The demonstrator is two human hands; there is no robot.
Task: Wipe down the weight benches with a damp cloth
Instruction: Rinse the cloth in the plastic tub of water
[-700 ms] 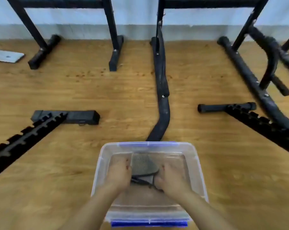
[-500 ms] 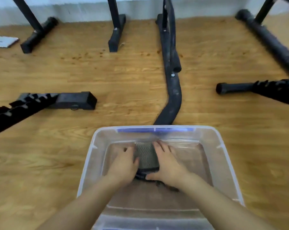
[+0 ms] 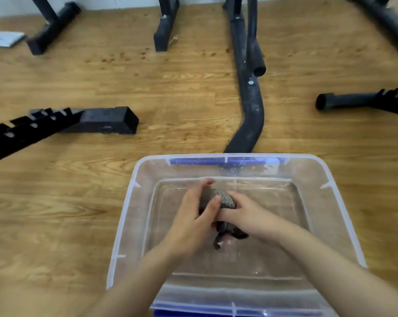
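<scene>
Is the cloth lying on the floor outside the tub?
No, the left hand and right hand grip the cloth inside the tub.

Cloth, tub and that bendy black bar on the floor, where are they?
cloth point(image 3: 228, 200): head view, on its bunched grey mesh top.
tub point(image 3: 134, 225): head view, on its clear left wall.
bendy black bar point(image 3: 250, 110): head view, on the tube just above the bend.

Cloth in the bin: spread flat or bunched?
Bunched. Left hand and right hand grip the cloth as a wad inside the bin.
</scene>
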